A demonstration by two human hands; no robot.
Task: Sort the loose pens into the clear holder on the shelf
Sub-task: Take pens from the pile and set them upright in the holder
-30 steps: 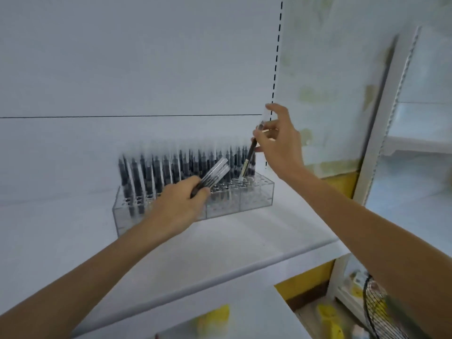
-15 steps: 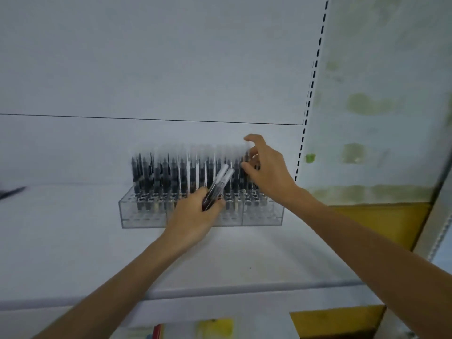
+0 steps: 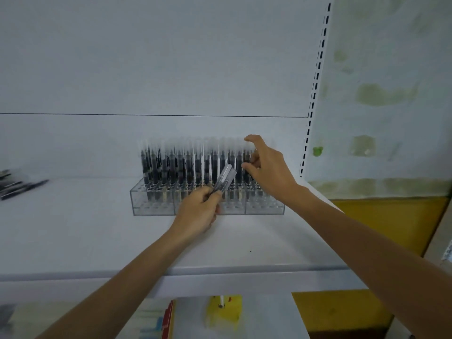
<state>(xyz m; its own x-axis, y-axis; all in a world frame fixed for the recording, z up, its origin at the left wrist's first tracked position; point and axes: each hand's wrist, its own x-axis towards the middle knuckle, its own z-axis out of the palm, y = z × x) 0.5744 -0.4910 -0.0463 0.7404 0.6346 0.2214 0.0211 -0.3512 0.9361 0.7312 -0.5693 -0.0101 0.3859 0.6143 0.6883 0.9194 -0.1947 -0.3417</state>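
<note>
A clear holder [image 3: 156,206] stands at the back of the white shelf [image 3: 73,236], with several dark pens with clear caps [image 3: 186,165] upright in its rear rows. My left hand [image 3: 198,211] grips a small bundle of pens [image 3: 226,178] in front of the holder, their clear caps pointing up and right. My right hand [image 3: 266,167] is at the holder's right end, fingers among the upright pens there; whether it pinches one is hidden. More loose dark pens [image 3: 19,185] lie on the shelf at the far left.
A slotted shelf upright [image 3: 315,89] runs down behind my right hand, with a stained wall [image 3: 381,94] beyond it. A lower shelf under the front edge holds a yellow item [image 3: 223,311] and coloured packs [image 3: 156,326].
The view swung left, and the loose pens at far left came into sight. My right hand lowered its pen into the holder's right end. My left hand kept its bundle.
</note>
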